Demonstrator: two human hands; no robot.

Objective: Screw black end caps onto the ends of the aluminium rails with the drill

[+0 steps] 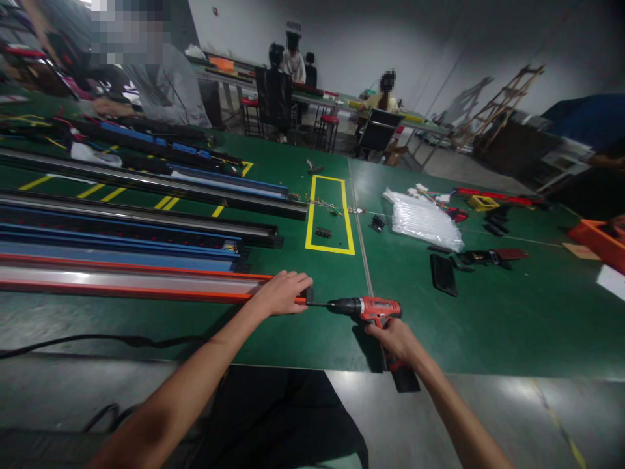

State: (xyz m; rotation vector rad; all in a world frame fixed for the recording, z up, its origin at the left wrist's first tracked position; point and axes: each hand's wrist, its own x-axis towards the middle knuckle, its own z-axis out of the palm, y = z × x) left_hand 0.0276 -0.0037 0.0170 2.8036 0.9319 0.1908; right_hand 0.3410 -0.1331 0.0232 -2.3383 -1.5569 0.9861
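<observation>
In the head view, holds a red drill in the right grip, closed round the handle, with the bit pointing left at the black end cap of an orange bar. Rests the left grip over that same end, curled across the bar just behind the cap, apparently to steady it. Lays the bar along the near side of the green table, running out of view to the left. Judging by the cap in place and the bit up against it, seems to be partway through work at this end. Cannot tell how many screws are in, or whether any sits at the bit's tip; probably has at least this spot left to finish. Cannot check the bar's other end. Beyond, roughly parallel, blue bars and black bars; cannot judge from here whether finished or waiting. As for containers, at the right edge, an orange bin with something inside, too hard to make out. Farther in, a small yellow tray with contents unclear. Nearer the middle, a clear plastic pack, ribbed and lying flat. Within a yellow tape rectangle, only loose small pieces, including a black part.
</observation>
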